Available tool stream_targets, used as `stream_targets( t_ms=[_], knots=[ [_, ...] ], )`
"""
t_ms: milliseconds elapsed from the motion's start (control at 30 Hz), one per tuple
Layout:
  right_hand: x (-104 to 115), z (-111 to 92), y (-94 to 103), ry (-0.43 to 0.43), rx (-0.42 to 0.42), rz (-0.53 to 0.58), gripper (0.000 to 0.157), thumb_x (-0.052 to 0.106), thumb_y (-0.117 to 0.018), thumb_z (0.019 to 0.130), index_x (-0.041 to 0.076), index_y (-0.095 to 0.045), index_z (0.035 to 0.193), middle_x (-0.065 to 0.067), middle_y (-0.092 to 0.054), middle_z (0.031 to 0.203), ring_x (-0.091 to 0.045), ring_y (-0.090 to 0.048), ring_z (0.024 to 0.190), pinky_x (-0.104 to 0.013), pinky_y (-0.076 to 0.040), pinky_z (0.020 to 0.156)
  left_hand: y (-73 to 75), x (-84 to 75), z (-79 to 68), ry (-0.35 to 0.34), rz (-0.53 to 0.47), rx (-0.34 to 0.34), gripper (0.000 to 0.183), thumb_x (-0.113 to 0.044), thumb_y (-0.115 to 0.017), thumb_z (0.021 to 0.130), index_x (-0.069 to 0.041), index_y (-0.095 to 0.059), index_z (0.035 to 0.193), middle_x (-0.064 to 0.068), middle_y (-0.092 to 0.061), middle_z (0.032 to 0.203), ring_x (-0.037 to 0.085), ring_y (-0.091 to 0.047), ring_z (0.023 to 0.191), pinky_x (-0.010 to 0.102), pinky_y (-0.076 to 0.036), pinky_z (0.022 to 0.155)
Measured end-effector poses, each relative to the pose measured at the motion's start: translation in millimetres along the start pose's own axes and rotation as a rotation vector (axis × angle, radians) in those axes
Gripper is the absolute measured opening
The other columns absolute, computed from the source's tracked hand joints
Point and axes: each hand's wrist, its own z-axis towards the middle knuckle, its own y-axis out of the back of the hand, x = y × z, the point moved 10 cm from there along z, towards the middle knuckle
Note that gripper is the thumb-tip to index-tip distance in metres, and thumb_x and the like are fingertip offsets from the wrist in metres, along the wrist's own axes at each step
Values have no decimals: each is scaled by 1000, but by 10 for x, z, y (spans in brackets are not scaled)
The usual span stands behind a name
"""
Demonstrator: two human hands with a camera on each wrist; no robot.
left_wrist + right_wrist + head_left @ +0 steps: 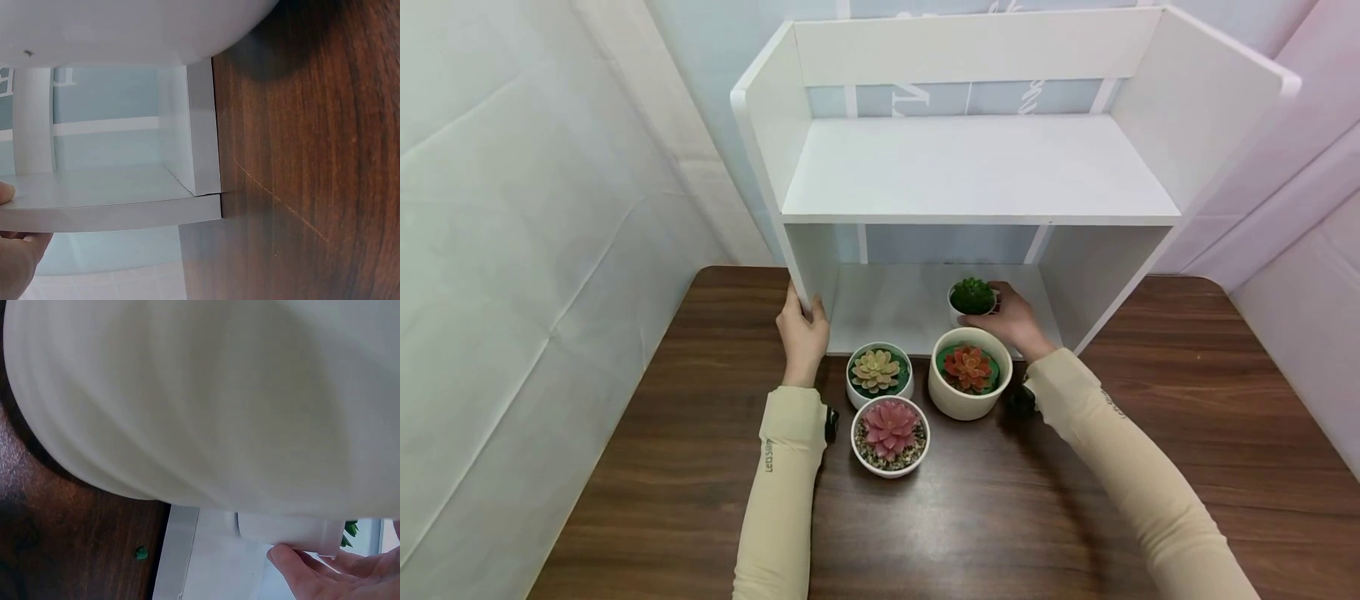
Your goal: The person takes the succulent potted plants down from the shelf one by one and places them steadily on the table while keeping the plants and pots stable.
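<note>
A small white pot with a green succulent is in the lower compartment of the white shelf. My right hand grips this pot from its right side; in the right wrist view the thumb lies along the white pot. With my left hand I hold the shelf's left side panel, thumb on the inner face and fingers outside. Just before the shelf stand a cream pot with a red succulent, a white pot with a yellow-green succulent and a white pot with a pink succulent.
The shelf stands at the back of the dark wooden table. Its upper board spans between the two side panels. Pale curtain-like sheets hang around the table. A tiny green bit lies near the shelf's front edge.
</note>
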Motion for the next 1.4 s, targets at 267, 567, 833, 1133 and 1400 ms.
stream_targets(
  t_ms=[267, 567, 833, 1133, 1400],
  knots=[
    [1, 6, 1, 1, -7, -1, 89, 37, -74, 80, -3, -27, 146, -30, -47, 134, -41, -50, 119, -51, -43, 97, 9, -6, -2, 0, 11, -13, 45, 0, -52, 94, -4, -47, 138, 22, -58, 130, 36, -57, 119, 51, -48, 94],
    [-16, 7, 13, -1, -14, 17, 89, 37, -74, 80, -3, -28, 145, -30, -46, 136, -41, -49, 120, -52, -43, 97, 4, -3, -7, -3, 6, -10, 44, 0, -51, 94, -4, -47, 138, 22, -58, 130, 37, -57, 118, 51, -48, 94],
    [-2, -29, 66, -2, -18, 38, 89, 36, -73, 81, -1, -25, 147, -29, -43, 138, -41, -49, 119, -52, -42, 98, 12, -11, -8, -7, 20, -12, 44, 0, -52, 94, -4, -48, 137, 23, -58, 129, 37, -56, 118, 52, -48, 94],
    [34, -90, 121, 7, -20, 69, 91, 35, -74, 81, -1, -24, 148, -29, -42, 139, -41, -48, 119, -52, -43, 97, 7, -9, -3, -2, 22, -11, 45, -1, -52, 94, -6, -48, 139, 23, -59, 129, 37, -57, 118, 51, -48, 94],
    [82, -121, 166, 36, -37, 76, 90, 32, -74, 81, 0, -23, 148, -29, -39, 142, -42, -48, 121, -53, -43, 98, 6, 5, -4, 2, 18, -4, 44, -1, -52, 94, -6, -48, 138, 22, -58, 130, 37, -56, 119, 52, -48, 94]
  ],
)
